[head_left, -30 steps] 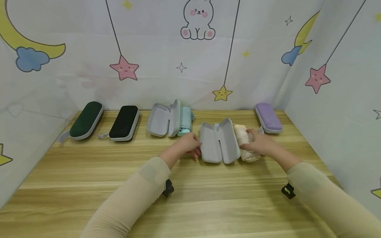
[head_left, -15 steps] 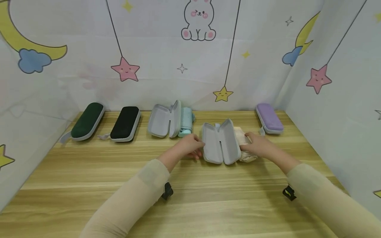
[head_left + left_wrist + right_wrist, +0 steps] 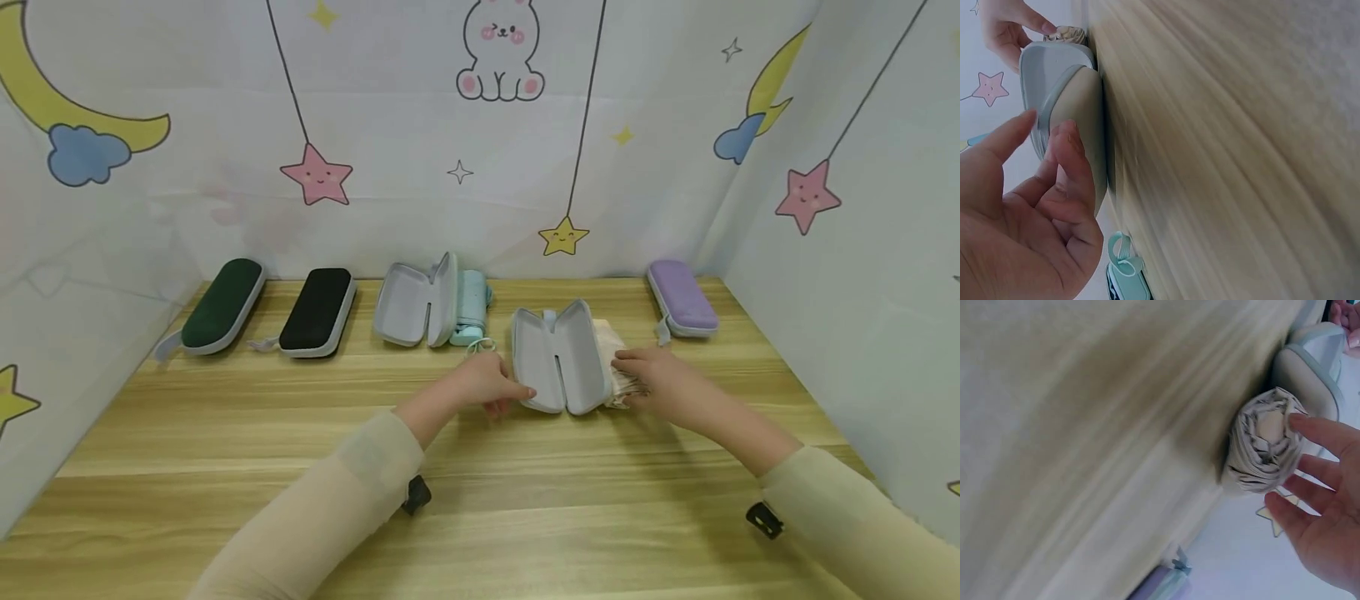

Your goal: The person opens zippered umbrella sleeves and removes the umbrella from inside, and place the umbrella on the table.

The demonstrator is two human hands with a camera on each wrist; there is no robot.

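An open case with a pale grey lining (image 3: 537, 367) lies spread on the wooden table. Against its right side is a rolled beige cloth bundle (image 3: 619, 367), whose crumpled end (image 3: 1263, 447) faces the right wrist camera. My left hand (image 3: 483, 379) is at the case's left edge, thumb over the rim; in the left wrist view, the fingers (image 3: 1069, 150) are bent loosely beside the shell and grip nothing. My right hand (image 3: 663, 383) touches the bundle with its thumb and fingertips, the fingers (image 3: 1310, 487) spread and only slightly bent.
Behind my left hand stand another open case (image 3: 402, 304) and a light blue folded item (image 3: 471, 304) with a cord. Closed green (image 3: 222, 304) and black (image 3: 317, 308) cases lie at the left, a purple case (image 3: 681, 296) at the back right. Patterned cloth walls surround the table.
The open case and bundle have shifted slightly right. My left hand has moved right and nearer the front along the case; my right hand has drawn lower and its hold looks looser.
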